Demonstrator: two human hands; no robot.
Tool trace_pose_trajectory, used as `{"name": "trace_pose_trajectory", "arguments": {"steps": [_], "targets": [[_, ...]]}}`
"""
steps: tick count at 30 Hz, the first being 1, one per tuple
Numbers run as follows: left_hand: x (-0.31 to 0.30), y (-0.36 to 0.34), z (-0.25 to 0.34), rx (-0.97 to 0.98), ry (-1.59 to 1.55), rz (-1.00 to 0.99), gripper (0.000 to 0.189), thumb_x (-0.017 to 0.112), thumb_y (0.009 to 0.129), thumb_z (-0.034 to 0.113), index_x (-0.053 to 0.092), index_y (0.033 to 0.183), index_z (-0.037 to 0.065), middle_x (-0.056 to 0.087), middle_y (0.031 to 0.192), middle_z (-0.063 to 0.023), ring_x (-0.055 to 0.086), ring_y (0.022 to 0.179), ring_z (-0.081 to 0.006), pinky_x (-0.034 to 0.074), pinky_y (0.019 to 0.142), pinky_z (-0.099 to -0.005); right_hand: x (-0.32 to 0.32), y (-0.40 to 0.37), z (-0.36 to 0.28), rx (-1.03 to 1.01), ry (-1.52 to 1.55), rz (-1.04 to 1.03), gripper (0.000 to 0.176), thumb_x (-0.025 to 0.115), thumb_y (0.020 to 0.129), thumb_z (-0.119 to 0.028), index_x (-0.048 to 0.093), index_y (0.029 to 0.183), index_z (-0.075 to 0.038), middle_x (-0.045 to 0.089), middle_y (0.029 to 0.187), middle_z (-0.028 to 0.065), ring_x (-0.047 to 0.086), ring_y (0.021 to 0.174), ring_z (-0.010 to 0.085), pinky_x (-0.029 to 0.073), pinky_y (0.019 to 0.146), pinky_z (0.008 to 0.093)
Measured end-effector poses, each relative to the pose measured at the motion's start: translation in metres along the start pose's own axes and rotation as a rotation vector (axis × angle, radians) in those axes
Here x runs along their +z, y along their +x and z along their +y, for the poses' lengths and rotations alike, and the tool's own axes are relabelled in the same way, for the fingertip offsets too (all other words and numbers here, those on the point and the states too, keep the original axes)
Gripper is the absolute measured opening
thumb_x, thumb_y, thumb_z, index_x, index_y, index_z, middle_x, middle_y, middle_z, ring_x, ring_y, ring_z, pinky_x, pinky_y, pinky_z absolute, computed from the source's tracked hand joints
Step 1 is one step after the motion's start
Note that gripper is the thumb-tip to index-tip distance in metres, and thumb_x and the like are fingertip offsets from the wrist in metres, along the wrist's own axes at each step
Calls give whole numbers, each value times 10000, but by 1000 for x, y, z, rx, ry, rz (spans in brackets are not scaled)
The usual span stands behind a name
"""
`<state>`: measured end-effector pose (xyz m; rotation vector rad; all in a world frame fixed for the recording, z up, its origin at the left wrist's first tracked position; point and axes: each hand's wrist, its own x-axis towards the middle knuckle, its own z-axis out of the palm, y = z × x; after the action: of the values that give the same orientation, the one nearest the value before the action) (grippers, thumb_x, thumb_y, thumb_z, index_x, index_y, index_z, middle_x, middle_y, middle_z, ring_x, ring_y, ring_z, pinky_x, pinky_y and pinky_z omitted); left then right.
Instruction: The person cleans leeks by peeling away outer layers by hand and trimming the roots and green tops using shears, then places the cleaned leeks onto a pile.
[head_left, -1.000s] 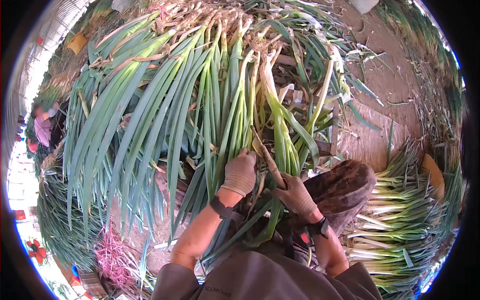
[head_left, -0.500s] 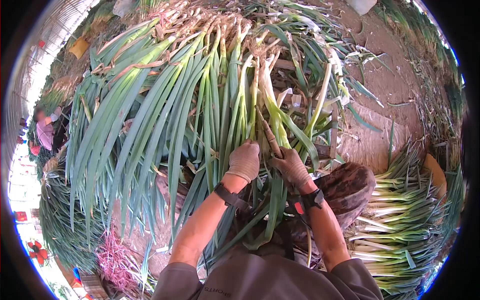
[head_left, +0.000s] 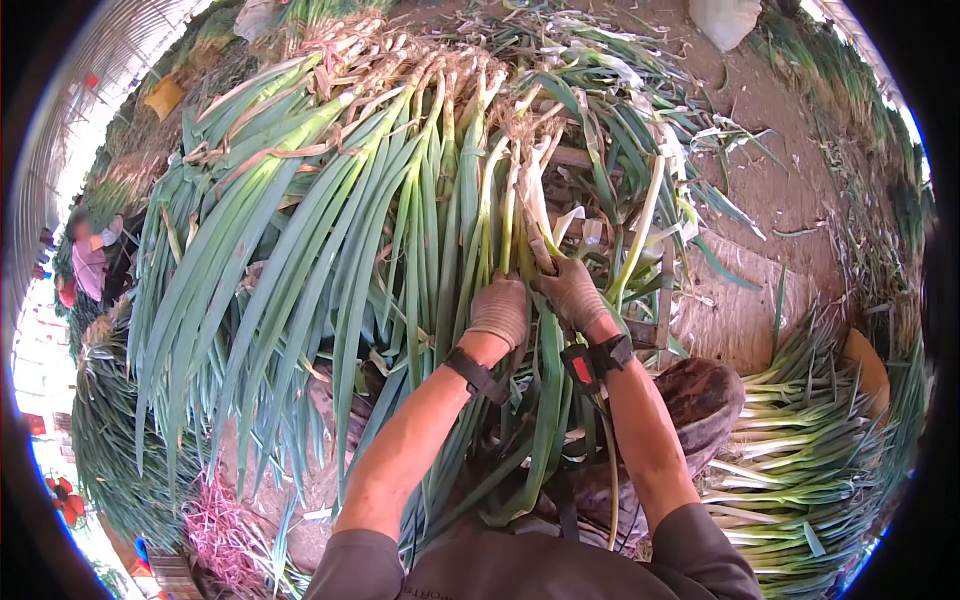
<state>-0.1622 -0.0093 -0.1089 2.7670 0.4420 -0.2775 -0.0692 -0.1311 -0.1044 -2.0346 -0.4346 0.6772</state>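
Closed around a green stem [head_left: 508,225], our left grip [head_left: 497,310] sits just beside our right grip [head_left: 571,292], which is wrapped around a brownish stick-like piece [head_left: 540,247]. Bare earthen ground [head_left: 775,180] spreads about us, with a corrugated wall [head_left: 40,170] and another person [head_left: 88,268] toward its left edge. Before us lies a great heap of green onions [head_left: 270,260], roots at its far edge, leaves hanging our way. Near the ground's right edge lie a row of onions [head_left: 780,470] and a flat board [head_left: 735,310]. Stem and piece are at the heap's right side; we cannot tell whether the piece is stalk or tool. Since a second ago, both our grips have moved toward the roots, and less of the piece shows.
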Motion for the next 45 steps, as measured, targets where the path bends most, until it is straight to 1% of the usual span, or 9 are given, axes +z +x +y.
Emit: {"name": "trace_pose_trajectory", "arguments": {"steps": [3, 10, 15, 21, 27, 34, 38, 40, 45], "targets": [[7, 13, 1, -67, -30, 10, 295, 656, 839, 82, 590, 1107, -22, 620, 1135, -247, 675, 976, -409, 562, 821, -471, -1, 30, 6, -20, -66, 45, 416, 685, 766, -244, 660, 1015, 88, 682, 825, 271, 690, 796, 386, 535, 760, 428], [7, 30, 10, -195, -208, 76, 443, 749, 837, 258, 565, 1139, -10, 649, 1100, -253, 675, 978, -420, 563, 832, -473, -19, 66, -5, 38, 2, 7, 417, 698, 751, -232, 659, 1031, 75, 685, 839, 200, 659, 764, 288, 520, 749, 390], [7, 64, 11, -229, -281, -75, 600, 787, 801, 371, 566, 1182, -36, 695, 1072, -247, 705, 995, -346, 576, 830, -430, -30, 29, 18, -37, 21, -19, 365, 699, 774, -201, 668, 1028, 60, 665, 775, 128, 603, 673, 166, 505, 679, 358], [24, 57, 41, -206, -287, -66, 729, 775, 777, 480, 527, 1217, -46, 722, 983, -220, 711, 951, -363, 574, 816, -443, -50, -44, 34, 10, -24, -7, 373, 709, 774, -217, 634, 1010, 61, 621, 722, 137, 576, 657, 185, 489, 679, 376], [58, 49, 77, -49, -440, -92, 594, 757, 792, 393, 550, 1170, -15, 690, 1004, -251, 674, 961, -421, 547, 822, -481, -66, -97, 37, 166, 202, 26, 318, 683, 786, -134, 619, 1033, 57, 571, 700, 25, 502, 526, 106, 423, 487, 286], [56, 34, 113, 97, -441, -136, 538, 742, 832, 325, 526, 1175, -29, 678, 971, -272, 660, 982, -427, 526, 866, -502, -90, -118, 42, 276, 340, 192, 226, 664, 804, -78, 627, 988, 50, 564, 701, 10, 463, 544, 92, 391, 488, 283], [20, -5, 79, 129, -550, 94, 429, 736, 839, 265, 563, 1153, 30, 655, 1027, -230, 657, 968, -410, 529, 833, -488, -86, -117, 45, 224, 125, 215, 239, 675, 798, -102, 631, 981, 44, 574, 702, 24, 519, 631, 101, 446, 571, 303], [20, -10, 57, 3, -351, 357, 389, 729, 838, 256, 575, 1122, 41, 634, 1053, -199, 662, 965, -391, 539, 805, -480, -70, -124, 40, 94, -191, 35, 354, 695, 775, -170, 625, 1033, 62, 641, 746, 174, 609, 662, 263, 502, 680, 390], [44, 13, 23, -178, -221, 151, 517, 762, 807, 313, 535, 1162, 15, 576, 1181, -243, 652, 1020, -406, 564, 817, -474, -28, -144, 29, 62, -98, -68, 401, 672, 773, -217, 613, 1072, 44, 662, 852, 254, 676, 822, 380, 524, 784, 419]]}}
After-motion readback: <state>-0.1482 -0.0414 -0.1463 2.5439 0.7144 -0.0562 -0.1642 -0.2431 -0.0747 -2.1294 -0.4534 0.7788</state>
